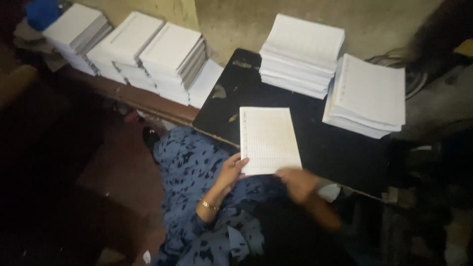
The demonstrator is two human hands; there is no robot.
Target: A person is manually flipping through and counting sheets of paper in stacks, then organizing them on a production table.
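Hands at the near edge of a black table [340, 152], both on one ruled sheet of paper [268, 140] lying flat there. Left hand [230, 170] pinches the sheet's lower left corner, fingers curled, thumb on top. Right hand [298, 182] is blurred at the lower right corner, so how far it's open I cannot tell. Beyond the sheet, two paper stacks [301, 54] sit side by side; more paper piles [148, 54] line a wooden bench [148, 101] on the left.
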